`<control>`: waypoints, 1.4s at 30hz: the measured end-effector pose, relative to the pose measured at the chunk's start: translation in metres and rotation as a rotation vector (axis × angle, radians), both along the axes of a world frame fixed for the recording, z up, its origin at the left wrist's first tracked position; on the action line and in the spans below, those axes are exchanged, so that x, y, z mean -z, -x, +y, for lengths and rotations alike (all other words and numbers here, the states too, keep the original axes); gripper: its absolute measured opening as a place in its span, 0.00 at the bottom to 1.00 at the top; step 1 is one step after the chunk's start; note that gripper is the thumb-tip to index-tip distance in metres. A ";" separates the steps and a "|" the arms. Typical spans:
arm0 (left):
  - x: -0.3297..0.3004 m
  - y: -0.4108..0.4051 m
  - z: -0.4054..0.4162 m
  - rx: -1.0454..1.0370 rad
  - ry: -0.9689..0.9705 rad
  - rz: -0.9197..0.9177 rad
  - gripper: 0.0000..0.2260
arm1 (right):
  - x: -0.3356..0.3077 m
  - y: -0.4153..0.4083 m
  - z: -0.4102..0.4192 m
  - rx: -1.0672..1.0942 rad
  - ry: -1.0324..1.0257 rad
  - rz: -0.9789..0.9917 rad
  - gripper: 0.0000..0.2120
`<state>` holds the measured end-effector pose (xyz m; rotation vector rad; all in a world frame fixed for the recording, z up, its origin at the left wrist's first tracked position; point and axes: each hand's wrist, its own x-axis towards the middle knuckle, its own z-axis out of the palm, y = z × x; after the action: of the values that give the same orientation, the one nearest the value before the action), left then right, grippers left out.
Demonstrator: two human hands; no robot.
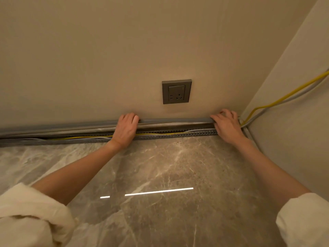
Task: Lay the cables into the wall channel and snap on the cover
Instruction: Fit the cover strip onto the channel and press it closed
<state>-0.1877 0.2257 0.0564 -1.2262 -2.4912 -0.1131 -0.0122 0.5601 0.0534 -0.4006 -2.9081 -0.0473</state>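
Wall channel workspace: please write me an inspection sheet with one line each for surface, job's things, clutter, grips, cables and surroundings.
Surface: glossy grey-brown marble floor, light strip reflected in it.
Job's things: long grey slotted plastic wall channel along the wall foot, open in front; long grey cover strip sits above it, not yet snapped on.
Clutter: nothing seen.
Grips: left hand and right hand both curl fingers over the cover strip.
Cables: thin yellow cable and grey cable lie in the channel, then climb out at the right corner.
Surroundings: beige wall, square grey wall socket, white fleece sleeves.
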 end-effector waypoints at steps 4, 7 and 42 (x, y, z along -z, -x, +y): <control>0.011 -0.002 -0.004 -0.046 0.014 -0.089 0.10 | 0.005 -0.001 0.002 0.060 0.232 -0.117 0.20; 0.015 -0.003 0.001 -0.049 0.042 -0.183 0.09 | 0.007 -0.004 0.005 0.132 0.334 -0.158 0.19; 0.021 -0.063 0.166 0.124 -0.031 -0.671 0.09 | 0.051 -0.046 -0.017 0.890 1.028 0.867 0.14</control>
<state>-0.1247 0.3919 0.0356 -1.5178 -2.9322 -0.6965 0.0342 0.5432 0.0021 -1.3758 -1.5173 1.1564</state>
